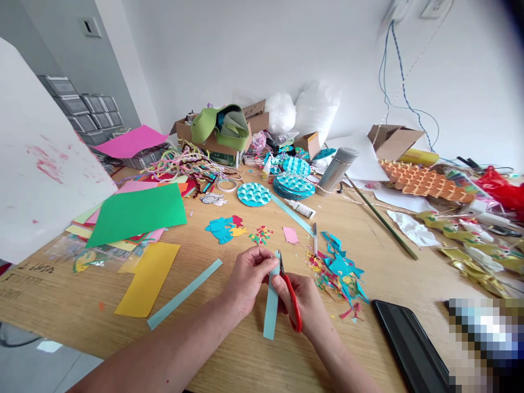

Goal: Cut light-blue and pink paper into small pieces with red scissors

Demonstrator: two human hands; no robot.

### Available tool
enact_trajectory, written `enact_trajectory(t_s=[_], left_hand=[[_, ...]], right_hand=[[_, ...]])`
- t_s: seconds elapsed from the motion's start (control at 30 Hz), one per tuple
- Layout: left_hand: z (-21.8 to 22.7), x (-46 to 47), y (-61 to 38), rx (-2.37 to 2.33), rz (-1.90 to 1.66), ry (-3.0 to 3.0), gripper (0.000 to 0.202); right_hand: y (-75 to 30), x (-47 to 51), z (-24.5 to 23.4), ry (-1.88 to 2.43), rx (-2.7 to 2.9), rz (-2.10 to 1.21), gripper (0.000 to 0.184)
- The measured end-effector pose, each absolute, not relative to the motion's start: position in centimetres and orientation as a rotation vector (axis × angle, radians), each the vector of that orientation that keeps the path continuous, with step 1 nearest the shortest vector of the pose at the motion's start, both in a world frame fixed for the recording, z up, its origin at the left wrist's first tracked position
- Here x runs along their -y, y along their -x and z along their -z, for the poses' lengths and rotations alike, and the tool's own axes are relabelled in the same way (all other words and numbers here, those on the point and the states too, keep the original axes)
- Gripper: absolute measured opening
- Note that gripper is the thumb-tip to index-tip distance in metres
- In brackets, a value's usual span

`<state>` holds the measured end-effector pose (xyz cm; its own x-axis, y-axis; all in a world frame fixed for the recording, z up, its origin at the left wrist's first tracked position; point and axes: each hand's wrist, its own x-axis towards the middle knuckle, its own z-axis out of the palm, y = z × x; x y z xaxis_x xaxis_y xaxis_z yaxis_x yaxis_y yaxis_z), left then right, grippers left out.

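Observe at lower right, nearest the frame edge, a black flat smartphone [409,344] on the light-brown wooden table [245,357]; judge as set aside to leave room for both arms.

At lower centre, find a pale blue narrow paper strip [270,314] held up lengthwise, far end between both hands, near end free. Judge as gripped close to the far end to steady the paper beside the blades of the red-handled metal scissors [295,308].

Left hand [251,275]: closed to a pinch, thumb and fingertips on the strip near the far end. Right hand [305,297]: curled around the scissors, thumb pressed on the strip, blades pointing away along the right edge of the paper. Cannot tell the exact blade gap, nor the position of fingers in the handle loops.

Left of centre, note a second pale blue paper strip [186,295] lying flat, apart from the left hand; judge as kept within easy reach. Beyond, near the left, note a yellow cut paper sheet [149,278].

Right of the hands, find a heap of bright blue paper offcuts [341,267]; judge as pushed aside as waste.

At mid-frame, find flat blue paper cut-outs [221,229], then a round blue wave-patterned disc [254,194] beside a stack of similar discs [293,191]; judge as stacked to save space.

Farther back, observe a silver cylindrical flask [338,170], upright.
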<state>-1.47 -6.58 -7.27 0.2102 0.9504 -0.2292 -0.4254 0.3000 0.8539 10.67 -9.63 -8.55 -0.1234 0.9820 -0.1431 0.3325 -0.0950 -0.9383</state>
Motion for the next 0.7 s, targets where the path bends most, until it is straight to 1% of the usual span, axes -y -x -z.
enact_trajectory(t_s=[0.17,0.7], left_hand=[[7.34,6.54,1.42,-0.873,-1.098,-0.725,0.020],[7.42,6.64,1.21,-0.887,-1.102,-0.699,0.023]], right_hand=[[-10.71,9.60,8.37,1.507,1.524,-1.212,0.062],[-10.66,9.56,8.40,1.527,1.514,-1.178,0.059]])
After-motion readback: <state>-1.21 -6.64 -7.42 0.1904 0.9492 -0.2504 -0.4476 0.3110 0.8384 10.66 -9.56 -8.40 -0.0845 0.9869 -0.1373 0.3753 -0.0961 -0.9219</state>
